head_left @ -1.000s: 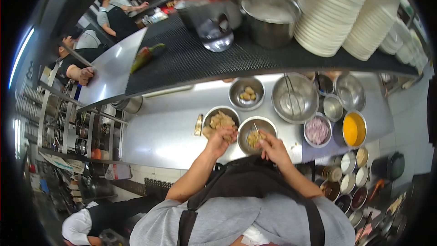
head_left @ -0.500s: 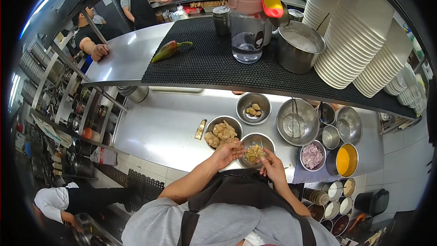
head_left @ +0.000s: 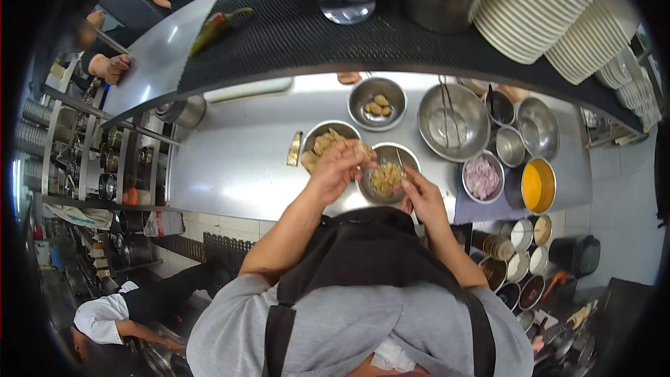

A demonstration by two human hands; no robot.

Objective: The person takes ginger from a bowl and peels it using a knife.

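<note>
My left hand (head_left: 336, 169) is closed around a knobbly piece of ginger (head_left: 363, 151), held at the edge of the peelings bowl. My right hand (head_left: 424, 195) pinches a thin metal tool (head_left: 399, 156); its narrow end rises over that bowl, and its exact kind cannot be made out. Yellow-brown peelings (head_left: 385, 180) lie inside the steel bowl (head_left: 412, 156). Partly hidden behind my left hand, another bowl (head_left: 314, 130) holds unpeeled ginger (head_left: 326, 141). Farther back, a third bowl (head_left: 357, 92) contains several pale peeled pieces (head_left: 379, 105).
A gold-brown strip (head_left: 294, 148) lies on the steel counter (head_left: 230, 160). To the right are a big bowl with tongs (head_left: 450, 115), chopped onion (head_left: 481, 178) and a yellow-filled container (head_left: 537, 185). The shelf (head_left: 279, 49) overhangs the counter's back. Other people stand left.
My view has tipped downward, so the shelf and counter sit higher in the picture. My left hand has lifted and turned slightly, showing the ginger more. The right hand stays near the peelings bowl.
</note>
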